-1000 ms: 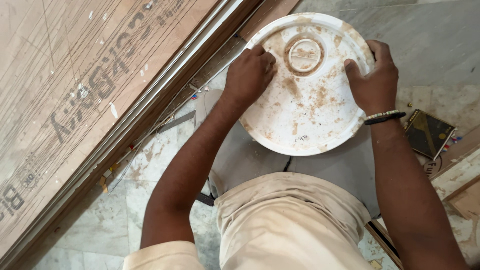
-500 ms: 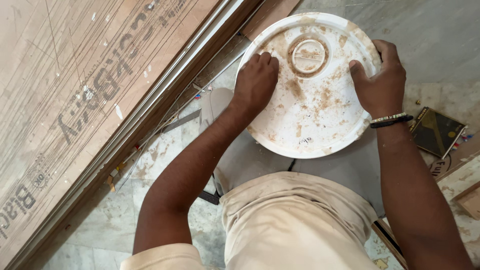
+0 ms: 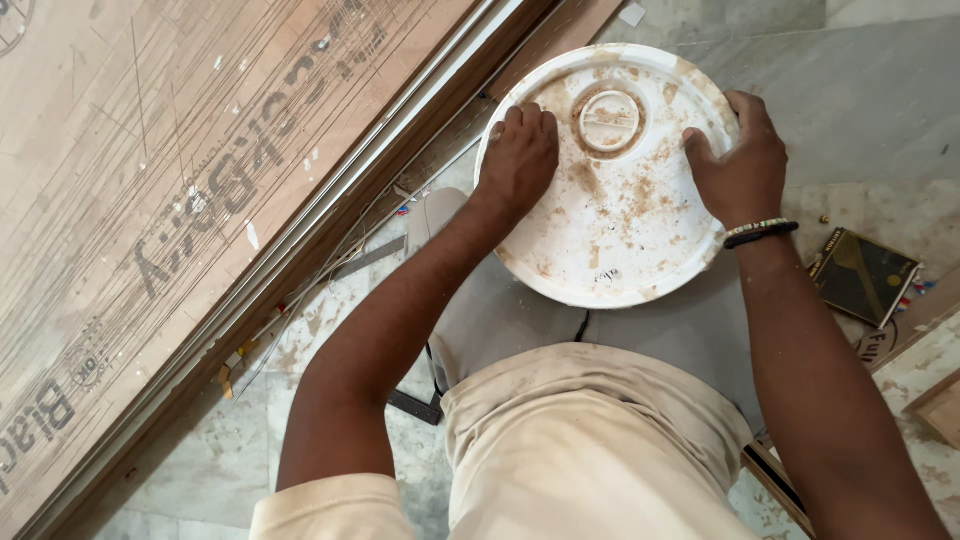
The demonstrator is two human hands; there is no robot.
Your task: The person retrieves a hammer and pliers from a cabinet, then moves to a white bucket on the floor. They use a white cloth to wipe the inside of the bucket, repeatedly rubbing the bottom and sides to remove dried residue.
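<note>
hands on a round white lid, both at once. lid is plastic by the look, flat-topped with a raised rim and a small round cap moulded near its far edge; brown smears and dust all over the top. it sits in front of the person's knees, over the pale marble floor; whatever it sits on is hidden beneath it.

left hand lies on the lid's left part, fingers curled down onto the top near the rim, palm pressing; the grip is narrow, a press and not a pinch. right hand is at the right rim, thumb on the top surface, fingers wrapped over the edge and out of sight below; grip closed on the rim. a beaded bracelet sits on that wrist.

handling, as a guess: light, fairly stiff, with some flex across the middle. dusty top looks dry and gritty, not slick. rim is the place to hold, at opposite sides, as the hands now lie; the centre gives nothing to grasp.

about it: a large brown board with a metal edge strip along the left, a dark flat packet on the floor to the right, close by the right forearm.
</note>
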